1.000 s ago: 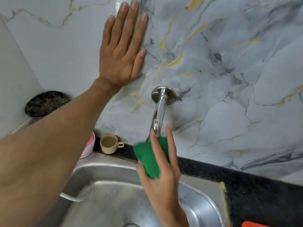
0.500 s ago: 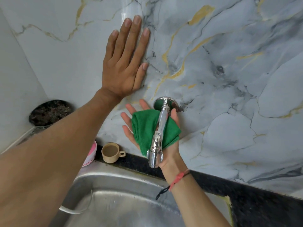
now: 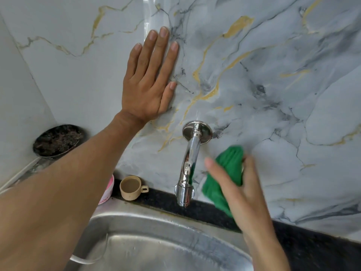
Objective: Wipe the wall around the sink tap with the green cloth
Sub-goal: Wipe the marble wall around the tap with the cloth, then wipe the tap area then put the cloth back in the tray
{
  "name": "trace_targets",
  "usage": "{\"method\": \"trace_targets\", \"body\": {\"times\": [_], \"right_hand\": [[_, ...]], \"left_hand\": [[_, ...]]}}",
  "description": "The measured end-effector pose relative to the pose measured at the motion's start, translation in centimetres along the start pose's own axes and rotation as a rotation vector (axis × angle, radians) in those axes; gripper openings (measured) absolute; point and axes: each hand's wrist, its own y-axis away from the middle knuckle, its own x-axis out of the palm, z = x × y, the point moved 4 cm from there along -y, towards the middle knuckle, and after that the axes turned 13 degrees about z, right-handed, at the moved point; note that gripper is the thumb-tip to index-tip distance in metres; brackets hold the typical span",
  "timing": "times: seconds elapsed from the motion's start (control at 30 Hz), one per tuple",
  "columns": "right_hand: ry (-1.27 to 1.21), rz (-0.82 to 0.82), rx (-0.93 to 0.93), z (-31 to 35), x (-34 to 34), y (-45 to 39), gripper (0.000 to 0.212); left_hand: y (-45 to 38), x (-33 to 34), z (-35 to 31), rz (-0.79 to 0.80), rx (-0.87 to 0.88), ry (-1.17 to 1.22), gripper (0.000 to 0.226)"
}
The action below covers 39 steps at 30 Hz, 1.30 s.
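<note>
The chrome tap (image 3: 188, 163) juts from a grey marble wall (image 3: 263, 79) with gold veins, above a steel sink (image 3: 156, 249). My left hand (image 3: 150, 79) lies flat on the wall, fingers spread, up and left of the tap's round flange. My right hand (image 3: 238, 194) holds the folded green cloth (image 3: 228, 173) just right of the tap's spout and below the flange, against or close to the wall; the hand is blurred by motion.
A small beige cup (image 3: 131, 187) stands on the black counter ledge (image 3: 293, 237) left of the tap, beside a pink tub (image 3: 108, 190). A dark round pan (image 3: 57, 140) leans in the left corner. A white cord (image 3: 84, 259) hangs over the sink rim.
My right hand carried the cloth up behind the tap, then down and to the right side of the spout. The left hand stayed planted on the wall.
</note>
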Motion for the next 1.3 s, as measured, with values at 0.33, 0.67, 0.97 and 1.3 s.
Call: {"method": "trace_targets", "body": {"times": [0.33,0.67,0.97,1.3], "right_hand": [[1.105,-0.188,-0.236,2.6,7.3,-2.7,0.055],[0.82,0.081,-0.459,-2.9,5.4,6.0,0.063],[-0.849,0.428,0.642,-9.3,-6.4,22.2,0.049],[-0.337,0.067,0.701,-18.6,-22.8,35.6,0.045]], "left_hand": [[0.2,-0.1,0.0,0.042,0.023,-0.007,0.066],[1.9,-10.3,-3.3,0.549,-0.182,0.439,0.058],[15.4,-27.9,-22.0,1.398,-0.655,1.574,0.055],[23.6,-34.3,-43.4,1.56,-0.936,1.25,0.035]]}}
